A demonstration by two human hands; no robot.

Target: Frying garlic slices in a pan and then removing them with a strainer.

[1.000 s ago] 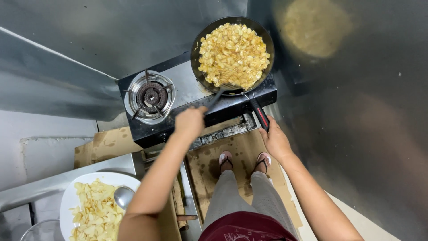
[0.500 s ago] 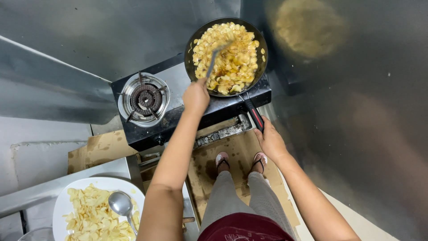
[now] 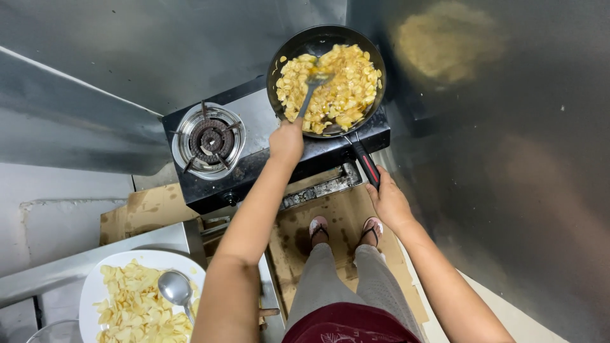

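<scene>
lower left: white plate [image 3: 95,286] of pale chips with a spoon [image 3: 175,287] resting on it. flat brown cardboard [image 3: 149,209] lies under the stove [image 3: 254,171]; its left burner [image 3: 210,136] is bare. left hand [image 3: 286,141] grips a spatula [image 3: 312,86] in the pan [image 3: 298,47] of yellow food. right hand [image 3: 389,202] clasps the pan handle [image 3: 367,164].

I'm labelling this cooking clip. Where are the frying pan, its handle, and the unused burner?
frying pan [image 3: 289,54]: head view, bare dark inner wall at the left rim.
pan handle [image 3: 366,162]: head view, black-and-red grip just above the right hand.
unused burner [image 3: 210,136]: head view, centre of the burner ring.
</scene>
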